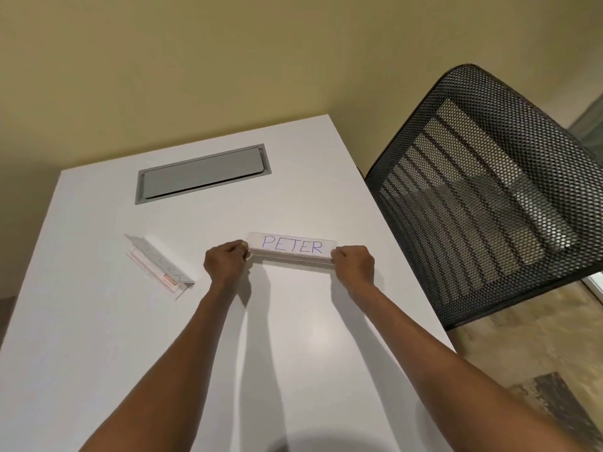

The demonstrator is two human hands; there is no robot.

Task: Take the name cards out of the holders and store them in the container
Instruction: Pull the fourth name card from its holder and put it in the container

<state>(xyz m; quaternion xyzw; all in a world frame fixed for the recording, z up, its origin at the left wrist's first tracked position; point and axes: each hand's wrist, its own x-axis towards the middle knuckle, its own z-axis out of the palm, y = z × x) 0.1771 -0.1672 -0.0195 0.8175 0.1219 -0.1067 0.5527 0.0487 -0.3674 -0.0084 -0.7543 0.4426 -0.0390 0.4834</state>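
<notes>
A clear acrylic holder (293, 258) stands on the white table (98, 321), with a white name card reading PETER (292, 246) inside it. My left hand (225, 261) pinches the holder's left end. My right hand (354, 263) grips its right end. Left of them a second clear holder (158, 266) lies at an angle on the table, holding a card with faint writing and a red label near its front end. No container is in view.
A grey cable hatch (202, 173) is set flush into the table's far part. A black mesh office chair (483, 197) stands against the table's right edge. A yellow wall rises behind; patterned floor shows at the lower right.
</notes>
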